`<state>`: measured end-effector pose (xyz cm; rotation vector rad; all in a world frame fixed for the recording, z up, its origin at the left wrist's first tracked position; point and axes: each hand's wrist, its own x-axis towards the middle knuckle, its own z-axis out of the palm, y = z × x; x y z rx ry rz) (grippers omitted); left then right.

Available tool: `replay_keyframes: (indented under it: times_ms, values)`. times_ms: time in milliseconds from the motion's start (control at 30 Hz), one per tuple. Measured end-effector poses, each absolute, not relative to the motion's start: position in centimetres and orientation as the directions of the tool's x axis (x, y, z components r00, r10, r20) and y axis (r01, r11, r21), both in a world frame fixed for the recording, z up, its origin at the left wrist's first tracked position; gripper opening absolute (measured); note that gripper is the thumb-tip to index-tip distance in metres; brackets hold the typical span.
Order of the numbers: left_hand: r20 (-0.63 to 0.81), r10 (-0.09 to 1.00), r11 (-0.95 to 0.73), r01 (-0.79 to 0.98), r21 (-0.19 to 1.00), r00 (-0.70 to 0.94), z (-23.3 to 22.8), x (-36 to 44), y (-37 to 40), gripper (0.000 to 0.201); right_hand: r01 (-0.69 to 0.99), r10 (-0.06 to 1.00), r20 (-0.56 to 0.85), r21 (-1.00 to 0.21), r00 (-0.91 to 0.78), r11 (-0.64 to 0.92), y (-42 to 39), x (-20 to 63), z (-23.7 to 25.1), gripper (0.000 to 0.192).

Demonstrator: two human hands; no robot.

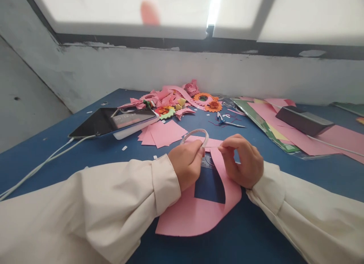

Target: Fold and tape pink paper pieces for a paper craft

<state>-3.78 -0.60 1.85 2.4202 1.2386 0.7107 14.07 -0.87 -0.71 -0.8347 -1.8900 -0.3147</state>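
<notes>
My left hand [186, 163] is closed around a roll of white tape [206, 137], held above the table. A short strip runs from the roll to my right hand [241, 159], whose thumb and forefinger pinch its end. Below both hands lies a pink paper sheet [190, 216] with a large opening in its middle; its right side curls upward beside my right hand. A clear plastic piece [208, 160] shows partly between the hands, and I cannot make out what it is.
Pink paper squares [167, 133] lie beyond my left hand, near a tablet [93, 121] and phone [135, 118] with white cables. Paper scraps and flowers [167, 99] pile up behind. Blue-handled scissors [227, 121] lie right of them. A dark box [304, 120] rests on pink sheets [290, 137].
</notes>
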Motion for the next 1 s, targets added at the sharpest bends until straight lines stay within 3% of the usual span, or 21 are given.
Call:
replay_keyframes:
  times_ms: [133, 267, 400, 533, 733, 1000]
  values:
    - [0.269, 0.845, -0.535, 0.726, 0.432, 0.462, 1.66, -3.85, -0.21, 0.022, 0.652, 0.398, 0.888, -0.161, -0.232, 0.741, -0.90, 14.00, -0.71, 0.012]
    - [0.298, 0.832, -0.551, 0.756, 0.352, 0.468, 1.25, -3.88, 0.00, 0.021, 0.673, 0.420, 0.859, -0.127, -0.292, 0.729, -0.59, 14.09, -0.54, 0.036]
    - [0.367, 0.779, -0.611, 0.746, 0.264, 0.508, 1.23, -3.86, -0.17, 0.022, 0.687, 0.396, 0.820, -0.004, -0.413, 0.726, -0.32, 14.17, -0.53, 0.029]
    - [0.427, 0.721, -0.665, 0.719, 0.203, 0.546, 1.39, -3.77, -0.42, 0.024, 0.686, 0.361, 0.827, 0.039, -0.430, 0.727, -0.14, 14.17, -0.73, 0.023]
    - [0.467, 0.699, -0.685, 0.695, 0.219, 0.542, 1.34, -3.75, -0.44, 0.026, 0.668, 0.308, 0.850, 0.068, -0.428, 0.741, -0.21, 14.22, -0.83, 0.014]
    - [0.521, 0.709, -0.670, 0.684, 0.287, 0.476, 1.01, -3.47, -0.44, 0.032, 0.699, 0.292, 0.876, 0.068, -0.383, 0.712, -0.46, 14.18, -0.72, 0.017]
